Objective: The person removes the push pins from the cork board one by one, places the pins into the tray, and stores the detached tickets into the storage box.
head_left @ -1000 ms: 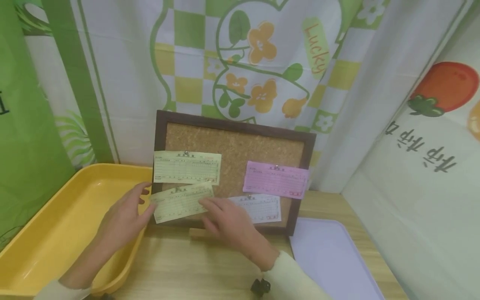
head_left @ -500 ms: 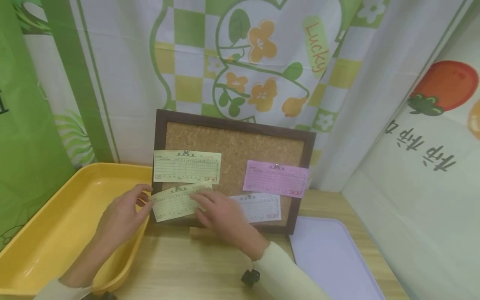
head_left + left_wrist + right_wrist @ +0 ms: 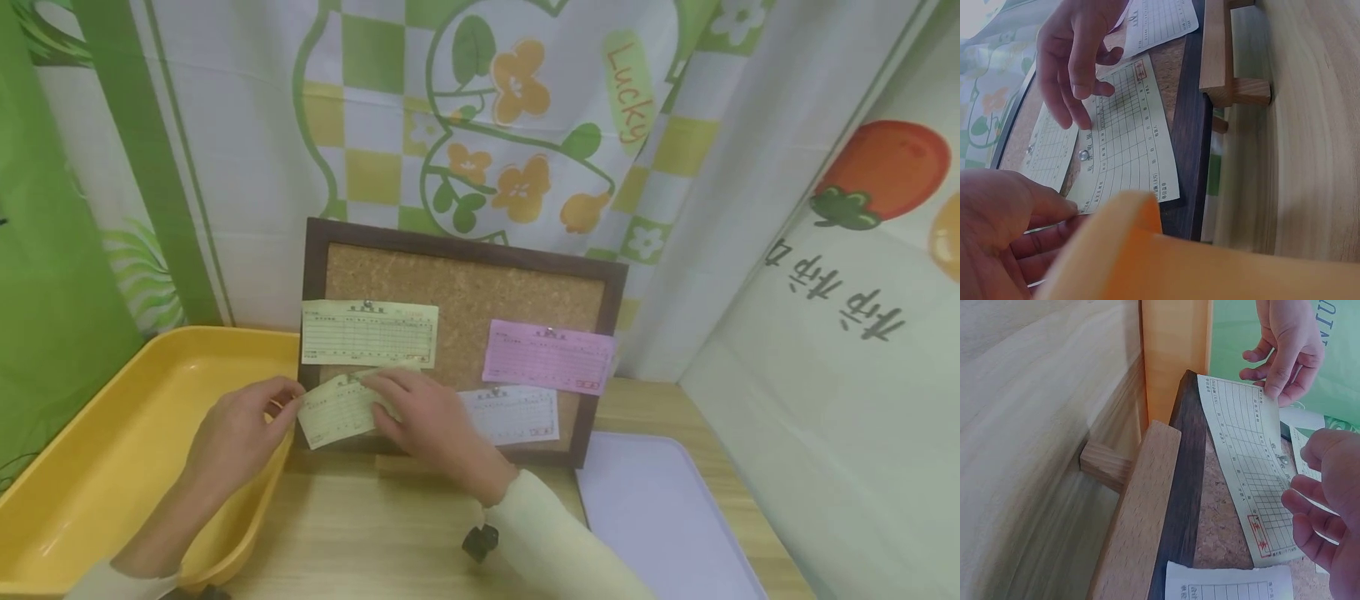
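A pale yellow printed slip (image 3: 336, 413) is pinned at the lower left of the framed cork board (image 3: 465, 279), slightly tilted and bent at its left end. My left hand (image 3: 236, 429) pinches its upper left corner between thumb and fingers. A silver pushpin (image 3: 1084, 155) shows near the slip's top edge. My right hand (image 3: 431, 421) hangs over the slip's right part, fingers loosely bent and holding nothing; whether the fingertips touch the paper I cannot tell. A second yellow slip (image 3: 367, 335) is pinned just above. The right hand partly covers a white slip (image 3: 517, 417).
A pink slip (image 3: 547, 358) is pinned at the board's right. The yellow tray (image 3: 97, 500) stands left, close to the frame; a lilac tray (image 3: 660, 500) lies right. Wooden stand legs (image 3: 1138, 512) project in front of the board. Patterned curtains hang behind.
My right hand has moved left across the lower yellow slip, toward its pin. The left thumb and fingers have come together on its corner, and the left end now bends more.
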Tool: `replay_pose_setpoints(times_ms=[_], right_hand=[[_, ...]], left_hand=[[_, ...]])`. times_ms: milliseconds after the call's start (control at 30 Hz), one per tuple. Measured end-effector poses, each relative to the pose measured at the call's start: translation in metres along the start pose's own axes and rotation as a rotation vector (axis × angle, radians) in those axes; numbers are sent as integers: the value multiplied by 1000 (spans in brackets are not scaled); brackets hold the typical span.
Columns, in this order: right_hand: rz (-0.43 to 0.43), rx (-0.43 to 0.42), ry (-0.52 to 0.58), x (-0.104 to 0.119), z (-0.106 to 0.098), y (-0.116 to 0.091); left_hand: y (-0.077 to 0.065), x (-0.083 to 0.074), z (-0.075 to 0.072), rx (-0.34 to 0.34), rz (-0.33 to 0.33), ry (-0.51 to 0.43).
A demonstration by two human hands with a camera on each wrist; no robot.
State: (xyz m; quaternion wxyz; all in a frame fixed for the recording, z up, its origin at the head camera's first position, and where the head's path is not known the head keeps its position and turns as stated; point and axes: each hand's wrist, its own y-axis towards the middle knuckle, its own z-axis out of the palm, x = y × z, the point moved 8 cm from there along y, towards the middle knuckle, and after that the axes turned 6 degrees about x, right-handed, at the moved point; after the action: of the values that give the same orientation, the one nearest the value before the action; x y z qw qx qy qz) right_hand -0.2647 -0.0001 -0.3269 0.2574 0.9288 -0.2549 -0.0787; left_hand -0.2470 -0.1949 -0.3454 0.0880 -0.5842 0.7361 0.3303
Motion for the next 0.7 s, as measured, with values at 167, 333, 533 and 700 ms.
replay_pose_setpoints(times_ms=[167, 333, 533, 700], right_hand=[[14, 9, -12, 1, 3, 7], [27, 29, 1, 2, 5, 12], [25, 18, 13, 3, 7, 17], [28, 0, 8, 3, 8, 20]], left_hand=[[0, 1, -1, -16, 5, -9], [1, 1, 0, -12, 8, -14], [1, -1, 0, -6, 18, -12], [0, -1, -1, 4, 17, -14]])
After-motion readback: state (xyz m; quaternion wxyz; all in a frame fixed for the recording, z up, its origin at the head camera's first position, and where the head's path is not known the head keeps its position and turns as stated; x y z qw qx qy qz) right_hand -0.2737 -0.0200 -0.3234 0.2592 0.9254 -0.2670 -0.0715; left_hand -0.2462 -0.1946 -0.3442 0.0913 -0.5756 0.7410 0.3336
